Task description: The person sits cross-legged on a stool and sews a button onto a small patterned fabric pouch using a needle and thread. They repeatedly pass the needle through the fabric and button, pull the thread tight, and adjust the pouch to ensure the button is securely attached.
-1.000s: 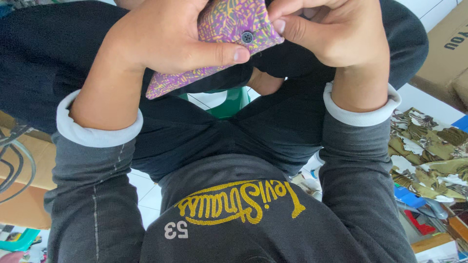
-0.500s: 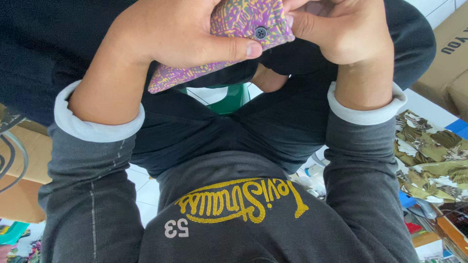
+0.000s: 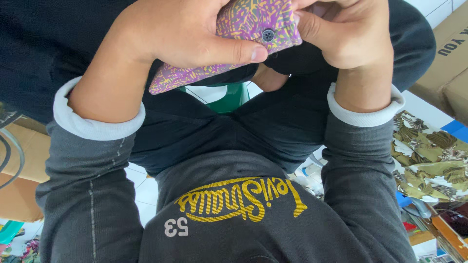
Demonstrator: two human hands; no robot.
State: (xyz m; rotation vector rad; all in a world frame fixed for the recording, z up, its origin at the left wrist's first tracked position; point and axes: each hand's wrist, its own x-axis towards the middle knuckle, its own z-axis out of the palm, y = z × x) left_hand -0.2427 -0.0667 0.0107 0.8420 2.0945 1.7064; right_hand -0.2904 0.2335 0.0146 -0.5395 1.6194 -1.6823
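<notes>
Nearest the camera: dark grey sweatshirt [image 3: 234,229] w/ yellow print on the chest, sleeves pushed up so pale cuffs [image 3: 97,124] show. Past it, dark trousers, person seated; a bit of green stool [image 3: 229,96] shows between the legs, just below the cloth.

Then the cloth [image 3: 243,29], the landmark here: purple fabric w/ yellow squiggle print, folded flat and stiff-looking, like a cuff or placket, one dark button [image 3: 268,35] near its right edge. It sits over the lap, top part cut off by the frame.

Left hand [image 3: 180,34]: grip clamped on the cloth, thumb pressed along its lower edge, tip just left of the button. Right hand [image 3: 351,34]: grip closed on the cloth's right edge, fingers curled, thumb beside the button.

Change vs. a sec ago: cloth and both hands sit slightly higher and more to the right in view, button a touch closer to the right thumb; hold itself is the same. Reads as small adjusting around the button, not a new step.

Farther out, right of the cloth: cardboard boxes [image 3: 448,58]; below those, leaf-print fabric [image 3: 429,160] on the floor. Left of the cloth: more cardboard [image 3: 24,160].
</notes>
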